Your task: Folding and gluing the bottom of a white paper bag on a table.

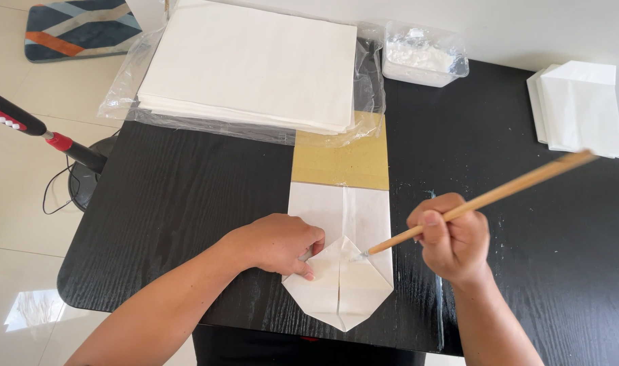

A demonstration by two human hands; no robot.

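Below, left hand (277, 245) flat on folded paper (340, 271), right hand (453, 238) gripping brush (485, 198)

Black wood-grain counter (187, 203) with rounded corners, standing on glossy cream floor tiles (18, 203). White wall (526, 27) along far edge. Patterned blue, white and orange mat (79, 27) on floor, upper left. Bright daylight reflected in tiles, lower left.

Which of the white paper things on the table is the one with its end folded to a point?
The folded paper piece under both hands; the big wrapped sheet stack and the small folded pile at the far right lie flat and square.
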